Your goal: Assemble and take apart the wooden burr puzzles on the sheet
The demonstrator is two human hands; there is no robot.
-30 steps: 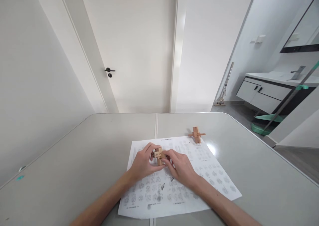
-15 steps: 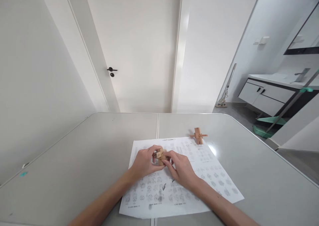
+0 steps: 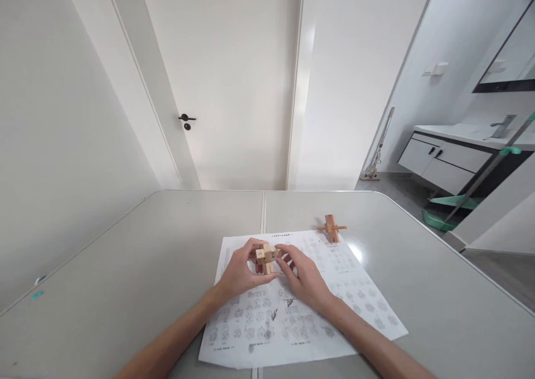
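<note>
A light wooden burr puzzle (image 3: 266, 254) made of interlocking notched sticks is held above a printed sheet. My left hand (image 3: 241, 266) grips it from the left, thumb below and fingers over the top. My right hand (image 3: 301, 270) pinches the end of a stick on its right side between thumb and fingers. Dark marks show on the ends and sides of some sticks. Under both hands lies the white instruction sheet (image 3: 292, 343), with rows of small diagrams. A second, reddish-brown wooden puzzle (image 3: 332, 229) shaped like a cross rests at the sheet's far right corner.
The grey table (image 3: 200, 217) has a seam down its middle. Beyond its far edge stands a white door (image 3: 234, 78) with a black handle (image 3: 186, 118). To the right are a washbasin cabinet (image 3: 443, 153), a mop (image 3: 380, 145) and a green dustpan (image 3: 438, 221).
The burr puzzle has been turned, so a marked stick now points right. My right fingers have shifted from its lower front to that stick's end. The cross-shaped puzzle stays put.
</note>
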